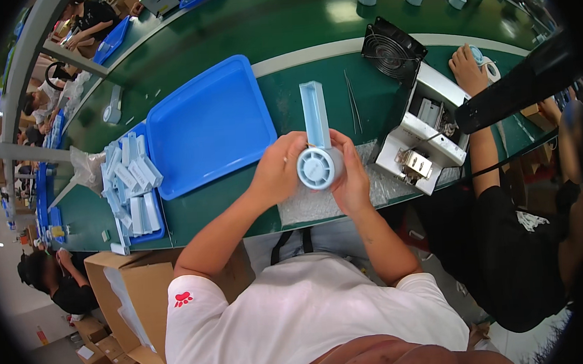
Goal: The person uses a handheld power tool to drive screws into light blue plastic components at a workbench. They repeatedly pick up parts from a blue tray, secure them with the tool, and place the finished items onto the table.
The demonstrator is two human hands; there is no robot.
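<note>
Between my two hands is a light blue plastic fan housing [316, 124], its round slotted end toward me and its long trough-shaped handle pointing away. My left hand [280, 168] wraps the left side of the round end, with a thin wire showing near its fingertips. From the right, my right hand [351, 178] grips the same round end. The fingers behind the housing are hidden. Below it, a sheet of bubble wrap [300, 209] lies along the near edge of the green bench.
Left of my hands lies a large blue tray [261, 117]; beyond it, several light blue handle parts [131, 172] are heaped. Tweezers [352, 101] and an open metal machine [428, 130] with a black fan [390, 49] sit rightward. A co-worker's hand [468, 71] reaches in beside a black tube [519, 81].
</note>
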